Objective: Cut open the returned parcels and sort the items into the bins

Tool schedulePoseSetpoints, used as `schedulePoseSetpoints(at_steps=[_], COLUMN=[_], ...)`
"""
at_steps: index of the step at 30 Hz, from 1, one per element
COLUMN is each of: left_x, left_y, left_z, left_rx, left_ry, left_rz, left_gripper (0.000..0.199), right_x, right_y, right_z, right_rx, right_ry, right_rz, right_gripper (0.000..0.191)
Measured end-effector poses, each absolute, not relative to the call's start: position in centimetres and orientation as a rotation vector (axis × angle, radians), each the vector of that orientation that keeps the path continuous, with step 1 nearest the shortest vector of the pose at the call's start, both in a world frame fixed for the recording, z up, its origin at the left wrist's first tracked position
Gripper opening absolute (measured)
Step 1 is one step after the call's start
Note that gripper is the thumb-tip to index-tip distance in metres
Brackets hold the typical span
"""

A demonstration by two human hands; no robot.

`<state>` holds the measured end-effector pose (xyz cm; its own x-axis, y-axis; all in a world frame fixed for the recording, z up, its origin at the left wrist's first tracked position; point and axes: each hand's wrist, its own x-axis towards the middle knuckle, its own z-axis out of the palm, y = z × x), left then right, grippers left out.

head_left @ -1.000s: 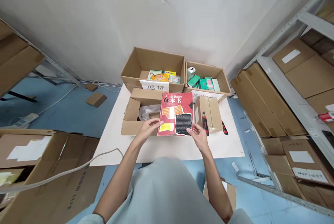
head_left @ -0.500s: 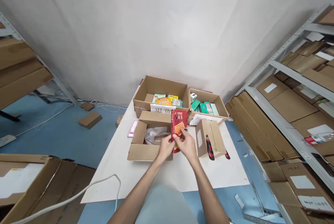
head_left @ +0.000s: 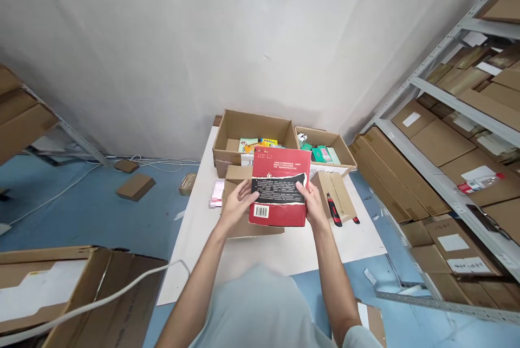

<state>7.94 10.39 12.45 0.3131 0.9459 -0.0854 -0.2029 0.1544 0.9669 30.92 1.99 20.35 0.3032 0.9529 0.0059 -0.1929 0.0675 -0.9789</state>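
A red book is held upright between both hands, its back cover with a black text band and a barcode facing me. My left hand grips its left edge, the thumb lying on the cover. On the opposite edge, my right hand is closed with its thumb on the black band. Behind the book, an open cardboard box is largely hidden. To the right sits a closed carton, with a red and black box cutter on it.
Two open boxes stand along the back: a larger box with several books and a smaller box with green packages. A white cable loops over the left front. Shelves of cartons flank the right.
The book has been turned from its front and spine to its back cover and raised. My hands have spread to its two side edges. The view has shifted slightly.
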Motion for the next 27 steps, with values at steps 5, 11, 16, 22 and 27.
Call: schedulePoseSetpoints(at_steps=[5,11,16,22,27], left_x=[5.3,4.8,5.6,7.9,7.3], left_y=[10.0,8.9,8.9,5.8,5.2], left_z=[13.1,14.0,13.4,11.4,10.4], left_rx=[1.022,0.955,1.176,1.677,1.732], left_ry=[0.642,0.67,0.853,1.361,1.038], left_rz=[0.821,0.88,1.035,0.91,0.909], left_gripper=[0.091,0.081,0.074,0.043,0.057], right_x=[28.5,28.0,26.7,21.4,21.5], right_y=[1.2,1.8,3.1,2.5,2.7], right_z=[20.6,18.5,14.7,11.9,13.2], right_rx=[-1.13,-1.26,-1.533,-1.657,-1.58], right_ry=[-0.769,-0.846,-0.984,-1.192,-1.039], right_rz=[1.081,1.024,0.662,0.754,0.708], right_gripper=[0.06,0.069,0.085,0.067,0.057])
